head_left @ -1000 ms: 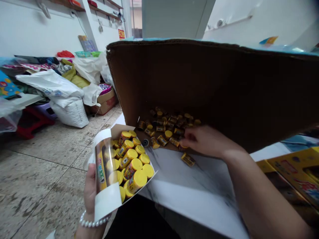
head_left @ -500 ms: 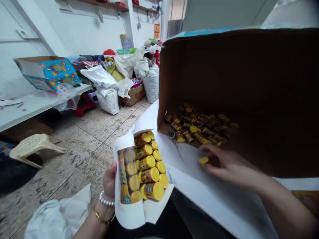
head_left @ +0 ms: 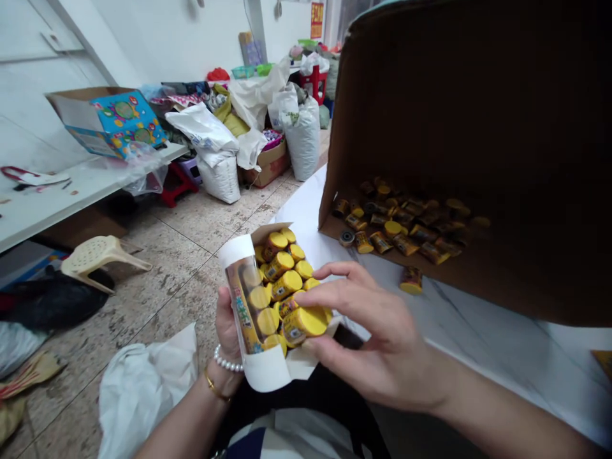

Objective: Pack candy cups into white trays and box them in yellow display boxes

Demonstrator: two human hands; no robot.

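Note:
My left hand (head_left: 228, 328), with a pearl bracelet on its wrist, is wrapped round the side of a small white packing box (head_left: 265, 376) with a clear window. Rows of little yellow-lidded tubs (head_left: 287, 284) lie inside, lids facing right. At the box's near end, my right hand (head_left: 387, 335) grips one tub (head_left: 306, 324) between thumb and fingers; its fingertips also reach over neighbouring tubs. A large cardboard carton (head_left: 329, 159) lies on its side to the right, with many loose tubs (head_left: 393, 228) in its opening. One single tub (head_left: 411, 280) rests just outside it.
The carton stands on a white marbled table (head_left: 459, 319). To the left are a white bench (head_left: 90, 185) with a blue printed box (head_left: 124, 121), and a cream stool (head_left: 98, 255). Stuffed white sacks (head_left: 301, 140) stand further back. White cloth (head_left: 148, 382) lies low on the left.
My right hand has moved left from the carton's mouth to the packing box, bringing a tub. One loose tub now shows on the table by the carton. The view has shifted slightly.

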